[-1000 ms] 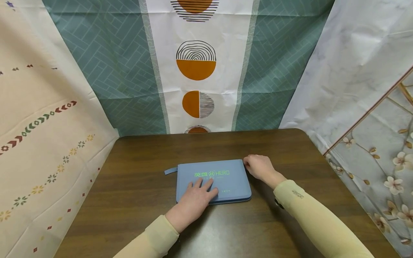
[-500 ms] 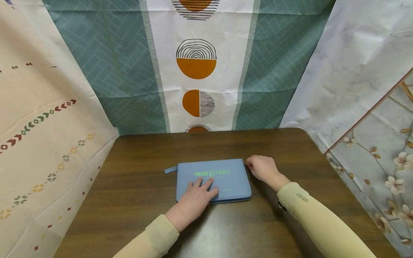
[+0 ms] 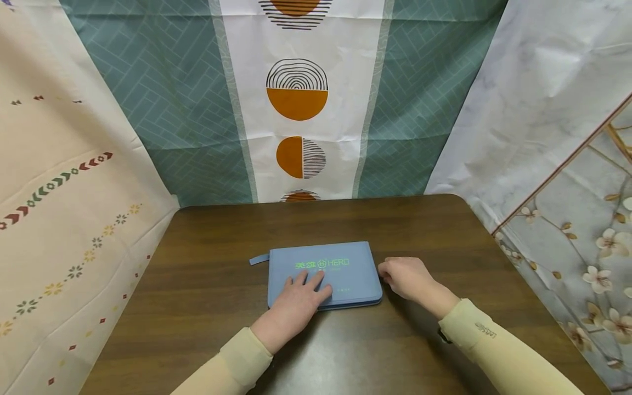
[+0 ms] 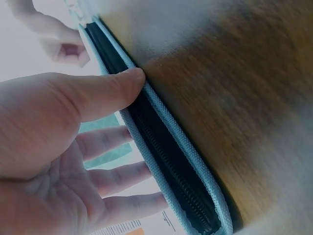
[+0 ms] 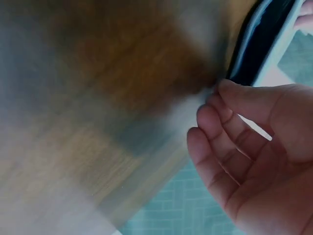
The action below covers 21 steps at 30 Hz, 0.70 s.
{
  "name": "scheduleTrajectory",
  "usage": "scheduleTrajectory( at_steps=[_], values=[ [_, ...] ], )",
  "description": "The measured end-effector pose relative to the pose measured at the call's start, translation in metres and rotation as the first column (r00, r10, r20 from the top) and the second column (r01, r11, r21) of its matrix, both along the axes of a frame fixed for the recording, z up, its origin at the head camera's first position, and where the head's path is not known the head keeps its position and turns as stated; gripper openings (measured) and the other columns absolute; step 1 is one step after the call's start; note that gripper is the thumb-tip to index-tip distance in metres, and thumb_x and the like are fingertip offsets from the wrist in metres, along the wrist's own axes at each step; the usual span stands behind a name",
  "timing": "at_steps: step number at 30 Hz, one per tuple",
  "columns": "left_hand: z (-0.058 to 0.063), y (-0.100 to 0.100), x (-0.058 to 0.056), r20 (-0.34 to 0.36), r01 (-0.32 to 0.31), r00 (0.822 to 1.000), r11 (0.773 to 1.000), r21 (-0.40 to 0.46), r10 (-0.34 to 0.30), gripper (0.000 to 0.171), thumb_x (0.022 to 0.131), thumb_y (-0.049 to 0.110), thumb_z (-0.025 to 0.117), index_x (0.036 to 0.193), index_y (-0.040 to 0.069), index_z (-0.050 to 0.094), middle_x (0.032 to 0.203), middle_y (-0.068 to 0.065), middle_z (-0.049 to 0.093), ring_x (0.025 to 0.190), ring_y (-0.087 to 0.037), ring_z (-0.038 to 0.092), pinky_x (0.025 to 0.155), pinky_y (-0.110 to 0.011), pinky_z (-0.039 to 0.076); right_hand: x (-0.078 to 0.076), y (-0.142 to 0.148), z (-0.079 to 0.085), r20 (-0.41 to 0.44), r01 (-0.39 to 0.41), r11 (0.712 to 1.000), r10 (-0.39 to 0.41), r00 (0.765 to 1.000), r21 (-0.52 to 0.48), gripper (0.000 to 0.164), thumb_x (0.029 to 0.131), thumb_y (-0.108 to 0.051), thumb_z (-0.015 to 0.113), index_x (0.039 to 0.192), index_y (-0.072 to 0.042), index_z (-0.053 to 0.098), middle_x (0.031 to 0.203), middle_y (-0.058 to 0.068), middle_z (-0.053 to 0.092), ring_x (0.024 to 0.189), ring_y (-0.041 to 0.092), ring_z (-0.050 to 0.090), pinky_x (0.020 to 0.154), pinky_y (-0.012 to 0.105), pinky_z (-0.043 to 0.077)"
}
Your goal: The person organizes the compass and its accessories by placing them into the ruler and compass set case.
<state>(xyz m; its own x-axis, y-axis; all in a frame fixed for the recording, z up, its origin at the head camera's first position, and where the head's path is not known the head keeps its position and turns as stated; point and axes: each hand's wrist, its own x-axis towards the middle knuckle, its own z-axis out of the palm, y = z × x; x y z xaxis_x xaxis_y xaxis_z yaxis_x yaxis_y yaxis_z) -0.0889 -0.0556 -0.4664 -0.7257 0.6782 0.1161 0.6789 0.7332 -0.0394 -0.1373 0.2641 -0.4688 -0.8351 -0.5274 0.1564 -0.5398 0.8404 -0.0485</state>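
A blue zip case (image 3: 355,277) with green "HERO" lettering lies flat on the brown table. My left hand (image 3: 298,302) rests on its front left part with fingers spread and straight. In the left wrist view the thumb (image 4: 115,90) lies across the case's side, over the dark zipper strip (image 4: 171,169). My right hand (image 3: 407,277) is at the case's right edge, fingers curled. Its thumb and index fingertips (image 5: 227,88) meet in a pinch right at the zipper side of the case, hiding the zipper pull between them.
A blue strap (image 3: 259,259) sticks out from the case's back left corner onto the table (image 3: 212,274). Patterned cloths hang round the table: a green and white one (image 3: 197,109) behind, a cream one (image 3: 64,192) left and a floral one (image 3: 582,247) right.
The right hand has moved along the case's right edge from the back corner toward the front. The left hand stays on the case, and the case keeps its place.
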Motion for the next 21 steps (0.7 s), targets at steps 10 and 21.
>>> scheduleTrajectory(
  at_steps=[10, 21],
  values=[
    [0.001, 0.000, 0.000, 0.011, -0.010, 1.000, 1.000, -0.016, 0.010, 0.039, 0.101, 0.005, 0.079, 0.135, 0.020, 0.064, 0.157, -0.016, 0.058, 0.136, -0.048, 0.060, 0.097, -0.064, 0.057, 0.037, 0.002, 0.003, 0.011, -0.057, 0.998, 0.057, 0.998, -0.016, 0.046, 0.087, 0.003, 0.086, 0.071, -0.024, 0.053, 0.072, -0.011, 0.052, 0.062, 0.007, 0.042, 0.058, 0.033, 0.041],
    [-0.001, -0.003, 0.001, -0.012, 0.010, 1.000, 1.000, -0.024, -0.011, 0.042, 0.101, 0.011, 0.081, 0.138, 0.020, 0.063, 0.158, -0.015, 0.056, 0.136, -0.048, 0.059, 0.097, -0.062, 0.057, 0.060, -0.014, 0.000, 0.083, 0.109, 0.993, -0.104, 0.991, -0.052, 0.039, 0.088, -0.004, 0.085, 0.072, -0.024, 0.056, 0.071, -0.012, 0.048, 0.061, 0.009, 0.045, 0.055, 0.037, 0.043]
  ],
)
